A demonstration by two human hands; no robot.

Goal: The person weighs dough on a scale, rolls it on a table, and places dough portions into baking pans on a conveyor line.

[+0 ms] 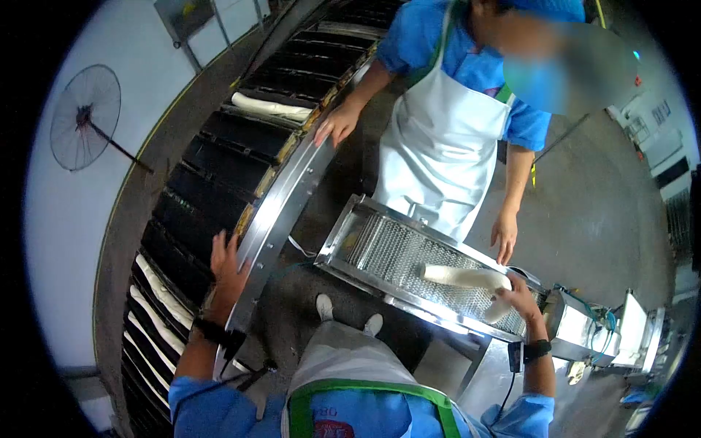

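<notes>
A pale dough roll (466,277) lies over the metal mesh belt of the small conveyor (398,252). My right hand (517,298) grips the roll's right end, with the fingers curled round it. Another pale dough piece (499,310) is just below that hand, partly hidden. At the left, my left hand (228,269) has its fingers spread and holds nothing, beside the metal rail (281,191) of the large conveyor. Several long dough strips (157,288) lie in the dark trays near my left forearm.
Across the small conveyor stands a co-worker in a white apron (438,146), one hand on the rail, the other near the conveyor's far edge. One dough strip (270,107) lies farther up the dark trays (212,168). A round fan (85,117) is at the left.
</notes>
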